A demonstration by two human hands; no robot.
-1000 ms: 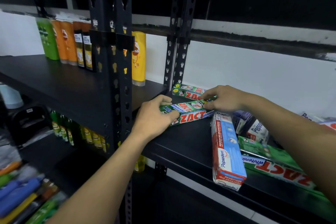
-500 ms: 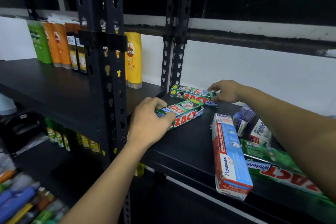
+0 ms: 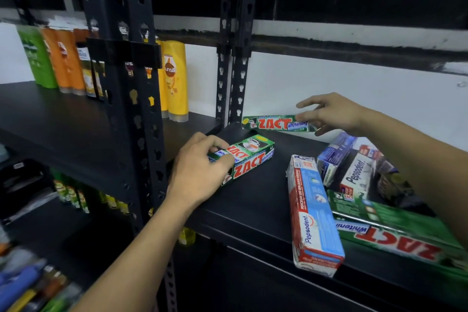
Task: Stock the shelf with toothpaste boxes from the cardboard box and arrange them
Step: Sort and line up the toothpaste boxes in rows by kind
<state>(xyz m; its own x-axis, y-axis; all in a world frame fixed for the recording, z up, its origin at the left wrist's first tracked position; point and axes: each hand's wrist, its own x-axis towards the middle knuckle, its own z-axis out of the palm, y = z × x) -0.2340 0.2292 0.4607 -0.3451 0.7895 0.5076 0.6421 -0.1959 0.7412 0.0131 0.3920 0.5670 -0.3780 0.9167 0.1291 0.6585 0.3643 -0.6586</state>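
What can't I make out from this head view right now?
Cardboard box: outside the head view.
Far ZACT box: right hand covers its end; grip or touch unclear.
Near ZACT boxes: left hand hides their near ends.
Large ZACT box: cut by the right edge and forearm.
Dark pack beside white Pepsodent box: blurred, unreadable.

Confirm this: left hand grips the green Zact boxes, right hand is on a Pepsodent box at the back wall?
No: the head view shows the right hand on a green ZACT box at the back wall, not Pepsodent. The left hand does grip the front ZACT boxes.
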